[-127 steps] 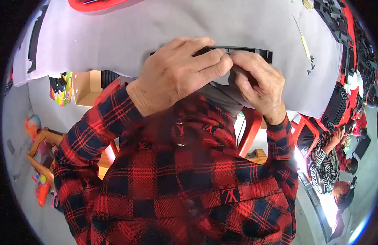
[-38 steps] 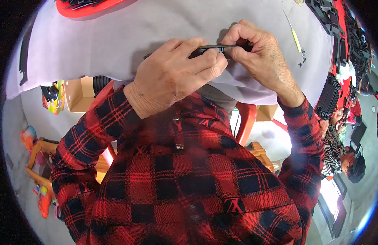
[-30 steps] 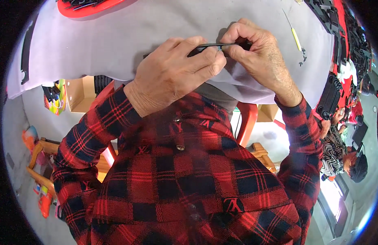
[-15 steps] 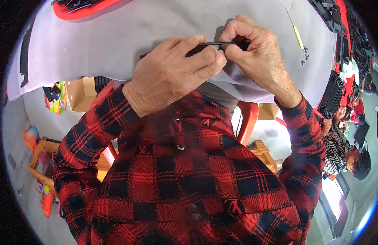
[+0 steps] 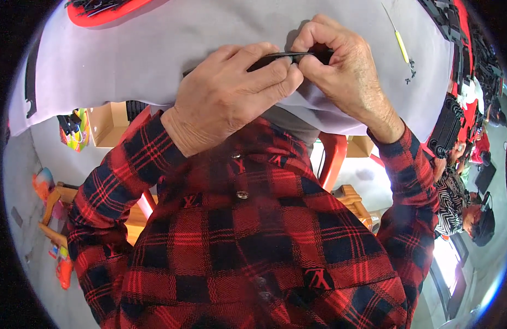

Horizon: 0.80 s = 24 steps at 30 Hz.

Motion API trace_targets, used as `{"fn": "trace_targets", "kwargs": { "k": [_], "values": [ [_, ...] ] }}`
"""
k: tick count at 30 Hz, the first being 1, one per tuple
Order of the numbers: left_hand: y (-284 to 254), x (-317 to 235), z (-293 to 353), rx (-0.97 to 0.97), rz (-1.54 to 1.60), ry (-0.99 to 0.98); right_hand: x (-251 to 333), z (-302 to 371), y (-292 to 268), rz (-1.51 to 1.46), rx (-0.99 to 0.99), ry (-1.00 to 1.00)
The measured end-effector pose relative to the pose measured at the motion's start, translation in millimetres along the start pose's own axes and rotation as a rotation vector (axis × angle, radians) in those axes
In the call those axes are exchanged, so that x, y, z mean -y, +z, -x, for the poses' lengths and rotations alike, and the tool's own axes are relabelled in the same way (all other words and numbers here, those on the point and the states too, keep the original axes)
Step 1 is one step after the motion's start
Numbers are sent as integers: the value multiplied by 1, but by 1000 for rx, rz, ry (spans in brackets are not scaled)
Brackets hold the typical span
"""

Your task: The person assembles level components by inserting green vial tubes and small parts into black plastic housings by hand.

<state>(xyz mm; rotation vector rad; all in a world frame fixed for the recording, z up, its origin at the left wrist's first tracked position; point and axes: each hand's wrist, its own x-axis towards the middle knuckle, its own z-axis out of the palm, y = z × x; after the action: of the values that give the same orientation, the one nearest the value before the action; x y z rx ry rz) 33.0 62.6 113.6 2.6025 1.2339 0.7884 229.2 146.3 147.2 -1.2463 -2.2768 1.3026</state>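
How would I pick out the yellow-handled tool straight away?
Over the grey cloth, find the right hand pinching a black strip. To its right lies the tool, needle-like shaft pointing away from the person, small black pieces by its handle end. Its yellow handle sets it apart from them.

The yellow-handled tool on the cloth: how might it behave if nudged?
The yellow-handled tool is probably light, its handle being slim. It may swivel or roll easily, since it lies loose. Its needle-thin shaft could snag the grey cloth.
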Motion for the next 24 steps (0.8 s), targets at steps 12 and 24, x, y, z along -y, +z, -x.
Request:
{"fn": "trace_targets", "kwargs": {
  "k": [12, 24],
  "values": [
    [4, 0, 2, -39, -38, 17, -4, 0, -2, -58, 16, -33],
    [2, -3, 3, -116, 93, -112, -14, 3, -7, 28, 30, -66]
  ]
}}
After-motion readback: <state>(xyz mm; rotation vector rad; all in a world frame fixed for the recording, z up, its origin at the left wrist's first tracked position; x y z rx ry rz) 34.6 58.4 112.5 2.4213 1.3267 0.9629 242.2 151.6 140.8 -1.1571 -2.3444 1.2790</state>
